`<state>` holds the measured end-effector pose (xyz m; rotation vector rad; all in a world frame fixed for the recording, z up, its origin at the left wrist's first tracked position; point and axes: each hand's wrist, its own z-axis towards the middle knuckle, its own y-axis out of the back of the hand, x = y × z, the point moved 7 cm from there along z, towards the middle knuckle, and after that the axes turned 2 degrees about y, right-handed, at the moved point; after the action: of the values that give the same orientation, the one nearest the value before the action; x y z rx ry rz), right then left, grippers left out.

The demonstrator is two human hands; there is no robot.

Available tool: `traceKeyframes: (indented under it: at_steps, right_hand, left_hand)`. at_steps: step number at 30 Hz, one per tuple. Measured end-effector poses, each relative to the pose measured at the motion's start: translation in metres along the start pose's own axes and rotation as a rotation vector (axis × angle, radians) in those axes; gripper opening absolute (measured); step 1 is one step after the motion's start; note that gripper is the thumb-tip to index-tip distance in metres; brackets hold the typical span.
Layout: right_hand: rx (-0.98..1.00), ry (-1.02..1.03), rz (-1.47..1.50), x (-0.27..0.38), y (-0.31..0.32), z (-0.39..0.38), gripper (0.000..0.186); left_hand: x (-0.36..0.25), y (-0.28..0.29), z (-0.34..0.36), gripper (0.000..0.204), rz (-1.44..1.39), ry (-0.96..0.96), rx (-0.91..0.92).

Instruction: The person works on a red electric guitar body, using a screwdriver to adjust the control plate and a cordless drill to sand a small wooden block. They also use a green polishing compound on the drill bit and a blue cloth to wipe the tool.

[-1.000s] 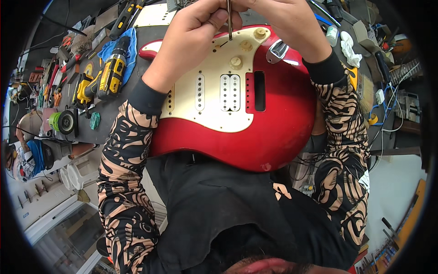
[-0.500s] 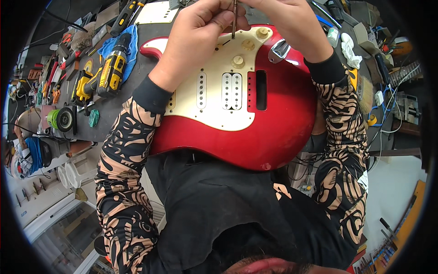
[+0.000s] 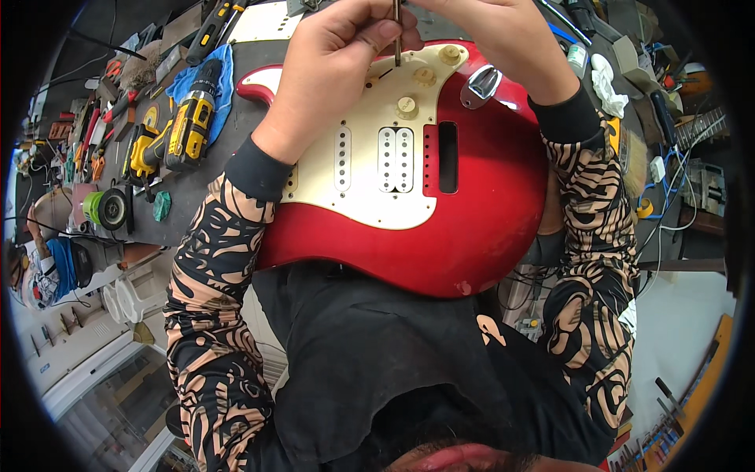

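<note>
A red electric guitar body (image 3: pixel 487 212) with a cream pickguard (image 3: pixel 377 208) lies across my lap and the bench edge. My left hand (image 3: pixel 346 39) pinches the thin dark shaft of a screwdriver (image 3: pixel 398 47), its tip down at the pickguard by the selector switch slot. At the upper edge my right hand (image 3: pixel 503 39) closes around the screwdriver's upper part; its fingers are largely cut off by the picture's edge. Below the hands are cream knobs (image 3: pixel 406 108), a white double pickup (image 3: pixel 395 160) and a chrome jack plate (image 3: pixel 480 86).
A yellow and black cordless drill (image 3: pixel 189 130) rests on a blue cloth to the left. Beyond it lie several hand tools and a green spool (image 3: pixel 94 208). On the right are a brush (image 3: pixel 631 161), crumpled white paper (image 3: pixel 605 86) and cables. Another pickguard (image 3: pixel 263 22) lies at the back.
The guitar body and my hands appear shifted very slightly to the left in the view. The screwdriver stays at the same spot on the pickguard, held as before.
</note>
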<state>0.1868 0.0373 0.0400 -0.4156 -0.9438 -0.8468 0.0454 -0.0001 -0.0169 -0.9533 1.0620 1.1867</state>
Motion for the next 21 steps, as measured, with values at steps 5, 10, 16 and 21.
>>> traceKeyframes:
  at_steps: [5,10,16,21]
  right_hand:
    - [0.189,-0.058,0.012,-0.011,0.014,0.008,0.014]
    - [0.244,-0.014,-0.092,-0.010,0.011,0.009,0.020]
    - [0.204,0.249,-0.309,0.068,0.011,0.009,0.038]
    - [0.194,0.249,-0.543,0.114,0.017,-0.007,0.035]
  left_hand:
    - [-0.013,-0.006,-0.002,0.023,0.059,-0.063,0.041]
    - [-0.020,-0.015,-0.002,0.020,0.074,-0.033,-0.077]
    - [0.002,0.001,-0.006,0.008,0.179,-0.060,-0.105]
    - [0.003,-0.007,0.008,0.011,0.244,-0.141,0.039]
